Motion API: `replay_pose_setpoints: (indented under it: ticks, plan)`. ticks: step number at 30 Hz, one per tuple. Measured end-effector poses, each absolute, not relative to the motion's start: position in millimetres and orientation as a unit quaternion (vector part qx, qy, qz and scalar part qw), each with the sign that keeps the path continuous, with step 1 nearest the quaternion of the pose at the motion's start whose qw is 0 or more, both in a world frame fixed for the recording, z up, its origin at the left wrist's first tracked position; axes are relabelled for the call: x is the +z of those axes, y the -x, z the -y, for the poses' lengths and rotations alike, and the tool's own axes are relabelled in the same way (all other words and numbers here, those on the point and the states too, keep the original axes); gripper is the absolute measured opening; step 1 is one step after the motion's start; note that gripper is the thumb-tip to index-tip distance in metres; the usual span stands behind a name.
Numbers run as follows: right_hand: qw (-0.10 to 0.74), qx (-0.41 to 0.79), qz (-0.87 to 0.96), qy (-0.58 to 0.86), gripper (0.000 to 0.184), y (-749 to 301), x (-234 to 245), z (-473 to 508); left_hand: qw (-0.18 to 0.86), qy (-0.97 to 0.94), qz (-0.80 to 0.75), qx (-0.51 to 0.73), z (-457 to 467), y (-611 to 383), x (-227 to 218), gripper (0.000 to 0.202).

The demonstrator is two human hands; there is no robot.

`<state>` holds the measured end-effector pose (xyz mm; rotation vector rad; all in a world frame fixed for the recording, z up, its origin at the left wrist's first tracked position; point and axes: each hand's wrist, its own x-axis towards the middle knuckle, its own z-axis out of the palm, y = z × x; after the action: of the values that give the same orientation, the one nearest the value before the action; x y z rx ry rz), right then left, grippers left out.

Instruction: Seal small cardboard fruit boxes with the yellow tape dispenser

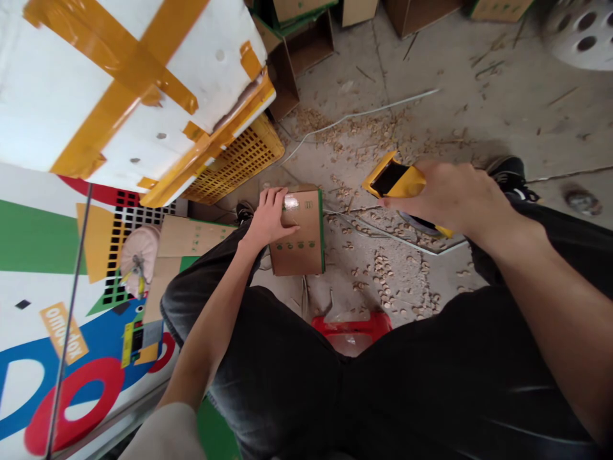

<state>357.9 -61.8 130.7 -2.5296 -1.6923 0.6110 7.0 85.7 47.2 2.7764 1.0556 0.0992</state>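
My left hand (272, 220) lies on the left part of a brown cardboard box (301, 255), thumb spread apart from the outstretched fingers. Green printing marks the box, and a shiny patch like clear tape (290, 202) shows beside my fingertips. To the right, my right hand (447, 195) is closed around a yellow tape dispenser (405, 182), held over the floor and apart from the box. Part of the dispenser is hidden behind my hand. Between my knees, low in view, is a red plastic stool (352, 327).
A white foam box (110, 70) with orange tape stands at upper left above a yellow crate (239, 156). Open cardboard boxes (309, 48) line the far side. Small round chips (383, 275) and a pale cord (345, 118) litter the concrete floor. Tools (138, 271) lie at left.
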Motion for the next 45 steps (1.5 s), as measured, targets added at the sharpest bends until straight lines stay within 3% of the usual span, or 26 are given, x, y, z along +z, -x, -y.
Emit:
replay_pose_setpoints:
  ticks: [7,11,28,39,45]
  plan:
    - [0.018,0.194,0.549,0.813,0.085,-358,130,62,0.108,-0.929,-0.350,0.051,-100,5,54,0.058]
    - [0.020,0.188,0.554,0.811,0.085,-359,126,62,0.122,-0.925,-0.354,0.060,-103,8,55,0.048]
    - [0.011,0.196,0.549,0.812,0.084,-357,134,63,0.090,-0.933,-0.342,0.071,-81,-13,43,0.051]
    - [0.015,0.195,0.548,0.813,0.081,-358,131,62,0.097,-0.929,-0.355,0.040,-81,-10,43,0.067]
    - [0.012,0.192,0.552,0.811,0.089,-358,130,63,0.104,-0.931,-0.347,0.039,-83,-9,43,0.066]
